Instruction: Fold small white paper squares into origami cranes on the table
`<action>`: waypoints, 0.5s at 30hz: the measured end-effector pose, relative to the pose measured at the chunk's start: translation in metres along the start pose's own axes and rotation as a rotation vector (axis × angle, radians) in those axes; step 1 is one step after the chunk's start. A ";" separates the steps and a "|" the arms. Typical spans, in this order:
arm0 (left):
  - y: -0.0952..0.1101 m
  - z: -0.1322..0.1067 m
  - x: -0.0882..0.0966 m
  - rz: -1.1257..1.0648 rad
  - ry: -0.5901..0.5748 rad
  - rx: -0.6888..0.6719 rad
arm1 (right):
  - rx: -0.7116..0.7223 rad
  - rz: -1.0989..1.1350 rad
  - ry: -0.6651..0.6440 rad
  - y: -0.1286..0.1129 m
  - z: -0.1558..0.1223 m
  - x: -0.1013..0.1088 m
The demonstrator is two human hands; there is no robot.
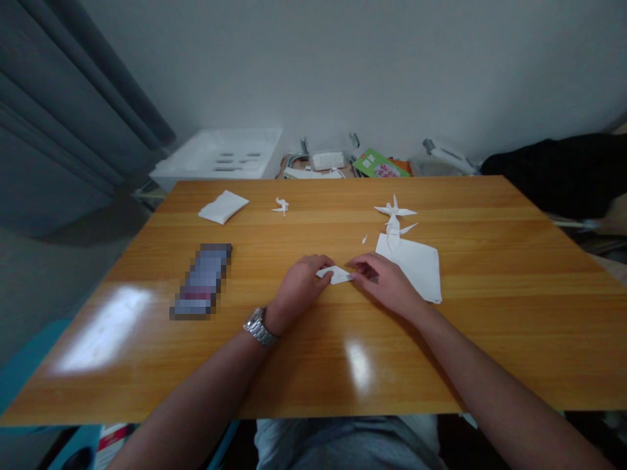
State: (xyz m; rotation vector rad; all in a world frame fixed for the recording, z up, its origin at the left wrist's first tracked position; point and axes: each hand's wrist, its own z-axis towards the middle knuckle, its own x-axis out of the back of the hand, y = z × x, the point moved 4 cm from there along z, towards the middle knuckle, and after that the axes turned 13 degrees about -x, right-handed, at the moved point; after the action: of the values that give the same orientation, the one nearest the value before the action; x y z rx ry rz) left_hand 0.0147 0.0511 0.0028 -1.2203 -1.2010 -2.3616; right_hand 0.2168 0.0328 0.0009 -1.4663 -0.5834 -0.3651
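Note:
A small folded piece of white paper (337, 275) lies low over the middle of the wooden table (313, 365), between my two hands. My left hand (306, 279), with a metal watch (261, 328) on the wrist, pinches the paper's left part between thumb and fingers. At its pointed right end, my right hand (385, 282) grips the tip with thumb and forefinger. Just beyond my right hand is a stack of white paper sheets (421, 264). Folded white paper figures (394, 212) with pointed arms sit at the far edge of that stack.
At the far left lie a folded white paper (224, 207) and a small paper figure (281, 207). A phone-like pixelated object (202, 282) rests left of my hands. A paper scrap (364, 239) is near the stack. Behind the table stand a white plastic tray (196, 153) and a green booklet (379, 163).

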 end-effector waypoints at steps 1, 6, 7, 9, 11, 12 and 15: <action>0.001 0.000 -0.001 0.029 0.014 -0.021 | 0.002 -0.019 0.015 0.001 0.000 0.002; 0.006 0.001 0.001 0.069 0.076 -0.059 | 0.058 -0.143 0.089 -0.007 -0.004 0.010; 0.009 0.002 0.004 0.072 0.066 -0.079 | 0.101 -0.160 0.091 -0.011 -0.006 0.010; 0.016 0.005 0.009 0.096 0.038 -0.133 | 0.208 -0.189 0.078 -0.018 -0.008 0.009; 0.023 0.006 0.012 0.105 -0.025 -0.195 | 0.306 -0.216 0.048 -0.022 -0.010 0.005; 0.025 0.006 0.011 0.109 -0.066 -0.222 | 0.340 -0.230 0.030 -0.023 -0.010 0.003; 0.026 0.001 0.007 0.128 -0.136 -0.244 | 0.391 -0.267 -0.043 -0.019 -0.009 -0.004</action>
State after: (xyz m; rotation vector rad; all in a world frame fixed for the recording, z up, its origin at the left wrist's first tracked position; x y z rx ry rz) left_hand 0.0246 0.0364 0.0231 -1.5077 -0.8583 -2.4158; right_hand 0.2039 0.0220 0.0139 -1.0256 -0.8381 -0.4021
